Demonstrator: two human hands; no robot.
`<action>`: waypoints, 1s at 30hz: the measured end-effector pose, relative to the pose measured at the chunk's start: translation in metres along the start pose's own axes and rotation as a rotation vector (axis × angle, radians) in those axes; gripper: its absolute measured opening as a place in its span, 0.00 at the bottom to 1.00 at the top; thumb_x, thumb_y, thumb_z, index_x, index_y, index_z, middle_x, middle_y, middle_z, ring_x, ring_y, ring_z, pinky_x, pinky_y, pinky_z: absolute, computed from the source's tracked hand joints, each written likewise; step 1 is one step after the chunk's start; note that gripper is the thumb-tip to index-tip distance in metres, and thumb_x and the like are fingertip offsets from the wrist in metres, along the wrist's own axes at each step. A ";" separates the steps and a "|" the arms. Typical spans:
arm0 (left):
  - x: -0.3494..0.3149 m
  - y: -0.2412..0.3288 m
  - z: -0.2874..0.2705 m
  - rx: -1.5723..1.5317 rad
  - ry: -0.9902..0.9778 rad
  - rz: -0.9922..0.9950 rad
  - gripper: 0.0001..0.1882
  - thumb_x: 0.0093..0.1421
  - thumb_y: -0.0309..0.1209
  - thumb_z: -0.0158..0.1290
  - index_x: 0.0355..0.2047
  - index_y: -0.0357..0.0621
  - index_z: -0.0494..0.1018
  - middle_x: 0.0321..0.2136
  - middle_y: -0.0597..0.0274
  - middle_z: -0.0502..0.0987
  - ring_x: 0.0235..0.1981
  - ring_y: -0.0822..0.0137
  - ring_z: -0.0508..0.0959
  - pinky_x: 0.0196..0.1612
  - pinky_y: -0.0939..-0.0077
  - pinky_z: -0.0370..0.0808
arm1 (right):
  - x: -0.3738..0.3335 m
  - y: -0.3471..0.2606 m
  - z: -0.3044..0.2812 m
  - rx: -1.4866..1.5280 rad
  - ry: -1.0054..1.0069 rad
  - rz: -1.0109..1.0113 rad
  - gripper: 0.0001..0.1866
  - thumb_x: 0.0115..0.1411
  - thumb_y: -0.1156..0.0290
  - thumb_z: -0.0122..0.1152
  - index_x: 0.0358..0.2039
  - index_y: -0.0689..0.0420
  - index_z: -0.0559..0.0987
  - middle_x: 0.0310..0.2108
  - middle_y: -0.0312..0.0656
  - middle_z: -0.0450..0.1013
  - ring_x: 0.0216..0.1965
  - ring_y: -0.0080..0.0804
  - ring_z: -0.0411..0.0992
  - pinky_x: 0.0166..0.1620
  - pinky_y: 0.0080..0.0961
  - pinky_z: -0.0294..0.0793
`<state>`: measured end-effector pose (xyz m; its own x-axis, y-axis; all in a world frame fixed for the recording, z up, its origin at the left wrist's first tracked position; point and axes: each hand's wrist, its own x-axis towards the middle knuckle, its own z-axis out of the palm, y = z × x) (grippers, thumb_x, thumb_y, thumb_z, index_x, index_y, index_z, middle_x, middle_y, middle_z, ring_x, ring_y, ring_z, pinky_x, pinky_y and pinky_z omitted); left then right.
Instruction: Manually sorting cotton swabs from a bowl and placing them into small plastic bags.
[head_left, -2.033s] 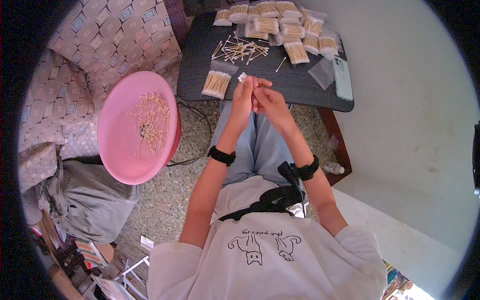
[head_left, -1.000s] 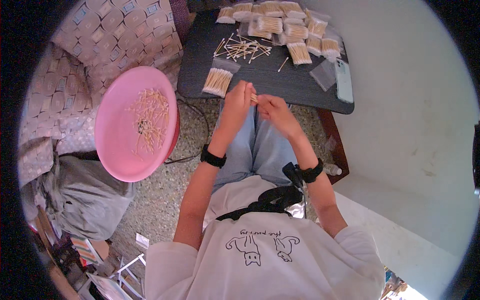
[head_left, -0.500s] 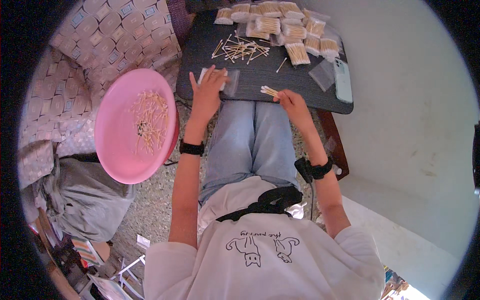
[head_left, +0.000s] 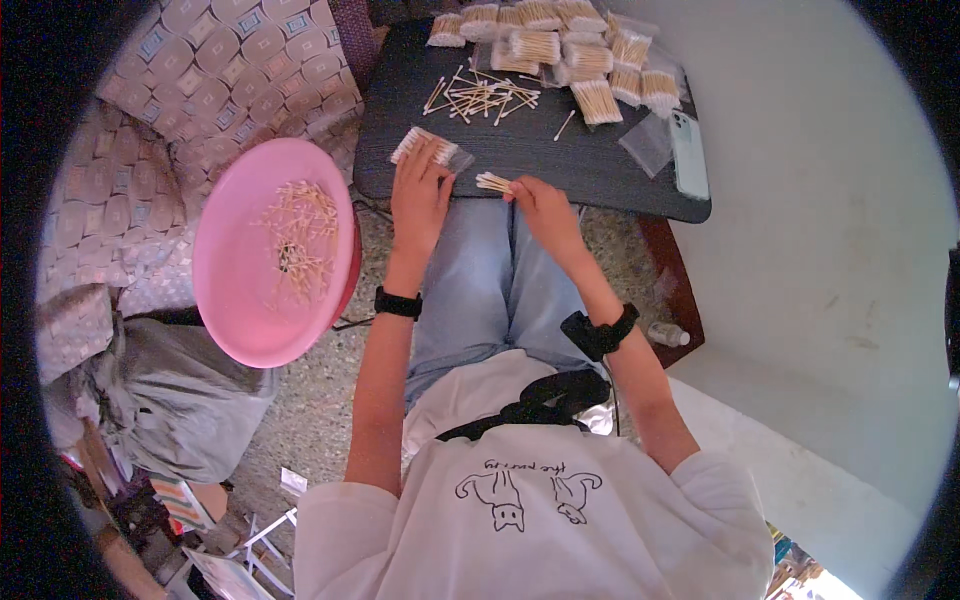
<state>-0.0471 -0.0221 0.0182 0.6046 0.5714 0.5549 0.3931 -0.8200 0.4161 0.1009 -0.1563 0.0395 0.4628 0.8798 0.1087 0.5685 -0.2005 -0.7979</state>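
On the near left part of the black table lies a clear bag of cotton swabs point(head_left: 408, 147), its open-looking end toward the right. My left hand point(head_left: 421, 195) grips this bag from above, with the fingers across it. Pinched between the fingers of my right hand point(head_left: 545, 212) is a small bunch of cotton swabs point(head_left: 492, 182), white tips pointing left toward the bag. Farther back, a loose heap of cotton swabs point(head_left: 480, 98) is scattered on the table, and a single cotton swab point(head_left: 564, 126) lies apart to its right.
Filled bags of cotton swabs point(head_left: 585, 60) are piled along the table's back right. An empty clear bag point(head_left: 646, 147) and a pale phone point(head_left: 689, 155) lie at the right edge. Left of the table stands a pink basin point(head_left: 235, 270) with loose swabs. A wall point(head_left: 800, 200) rises at right.
My right hand has moved left with the bunch of swabs, closer to the bag. My left hand's spread fingers have come together on the bag, where the swabs now show.
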 end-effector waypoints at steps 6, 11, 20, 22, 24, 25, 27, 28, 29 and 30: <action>0.000 0.010 0.000 0.085 0.024 0.012 0.06 0.52 0.28 0.55 0.27 0.39 0.73 0.52 0.54 0.67 0.58 0.54 0.61 0.61 0.58 0.56 | 0.004 -0.005 0.008 0.015 0.012 -0.051 0.15 0.64 0.65 0.43 0.28 0.59 0.75 0.24 0.51 0.73 0.28 0.52 0.72 0.32 0.42 0.69; -0.002 0.011 0.002 0.061 0.074 -0.007 0.05 0.51 0.27 0.54 0.29 0.40 0.73 0.50 0.55 0.69 0.57 0.53 0.63 0.59 0.59 0.58 | -0.002 -0.007 0.001 0.047 -0.005 0.033 0.16 0.64 0.64 0.42 0.29 0.59 0.76 0.25 0.50 0.74 0.28 0.52 0.72 0.33 0.39 0.70; 0.007 0.023 -0.017 -0.292 0.062 -0.331 0.04 0.49 0.23 0.57 0.26 0.36 0.73 0.29 0.57 0.72 0.24 0.65 0.72 0.29 0.73 0.69 | 0.004 -0.014 0.006 0.302 -0.014 -0.058 0.15 0.65 0.63 0.45 0.32 0.60 0.75 0.19 0.36 0.66 0.22 0.22 0.63 0.27 0.19 0.63; 0.005 0.015 -0.012 -0.333 0.071 -0.300 0.04 0.49 0.22 0.57 0.26 0.35 0.74 0.28 0.57 0.72 0.21 0.66 0.72 0.26 0.75 0.69 | 0.007 -0.017 0.010 0.316 -0.024 -0.039 0.15 0.65 0.63 0.45 0.31 0.60 0.75 0.20 0.37 0.67 0.22 0.24 0.64 0.27 0.21 0.63; 0.002 0.007 -0.006 -0.415 0.050 -0.268 0.04 0.49 0.23 0.57 0.26 0.34 0.74 0.27 0.56 0.72 0.21 0.67 0.73 0.26 0.76 0.70 | 0.011 -0.018 0.015 0.289 -0.015 -0.013 0.15 0.65 0.64 0.44 0.30 0.61 0.75 0.22 0.44 0.72 0.23 0.34 0.68 0.30 0.28 0.67; 0.003 0.009 -0.010 -0.446 0.006 -0.322 0.05 0.50 0.25 0.58 0.26 0.35 0.75 0.27 0.57 0.73 0.22 0.68 0.74 0.26 0.77 0.71 | 0.013 -0.017 0.017 0.308 -0.027 -0.029 0.16 0.65 0.63 0.44 0.30 0.60 0.75 0.22 0.43 0.71 0.22 0.33 0.68 0.29 0.28 0.67; 0.005 0.014 -0.015 -0.506 -0.079 -0.431 0.08 0.50 0.28 0.60 0.24 0.35 0.76 0.26 0.59 0.75 0.23 0.70 0.77 0.26 0.79 0.73 | 0.015 -0.012 0.018 0.345 -0.050 -0.061 0.16 0.65 0.63 0.44 0.29 0.60 0.75 0.21 0.43 0.71 0.22 0.32 0.68 0.28 0.28 0.67; 0.005 0.015 -0.015 -0.514 -0.058 -0.430 0.08 0.50 0.29 0.60 0.24 0.35 0.76 0.25 0.58 0.75 0.22 0.70 0.77 0.25 0.79 0.73 | 0.016 -0.013 0.018 0.340 -0.060 -0.044 0.16 0.65 0.62 0.44 0.30 0.60 0.75 0.21 0.43 0.71 0.22 0.32 0.68 0.28 0.28 0.67; 0.006 0.015 -0.015 -0.523 -0.037 -0.428 0.09 0.50 0.29 0.60 0.24 0.34 0.76 0.25 0.58 0.75 0.21 0.70 0.77 0.25 0.79 0.73 | 0.016 -0.013 0.018 0.335 -0.070 -0.027 0.16 0.65 0.62 0.44 0.30 0.59 0.76 0.20 0.42 0.71 0.21 0.32 0.68 0.28 0.27 0.67; 0.006 0.014 -0.016 -0.532 -0.017 -0.425 0.09 0.50 0.29 0.61 0.24 0.34 0.76 0.24 0.58 0.75 0.21 0.70 0.77 0.25 0.79 0.73 | 0.016 -0.015 0.019 0.329 -0.079 -0.010 0.16 0.65 0.62 0.44 0.30 0.59 0.76 0.20 0.42 0.71 0.21 0.32 0.68 0.28 0.27 0.67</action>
<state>-0.0491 -0.0299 0.0387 0.4854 0.8362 0.2553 0.2072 -0.3937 0.8956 0.0872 -0.1312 0.0417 0.3971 0.9142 0.0813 0.3164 -0.0532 -0.9471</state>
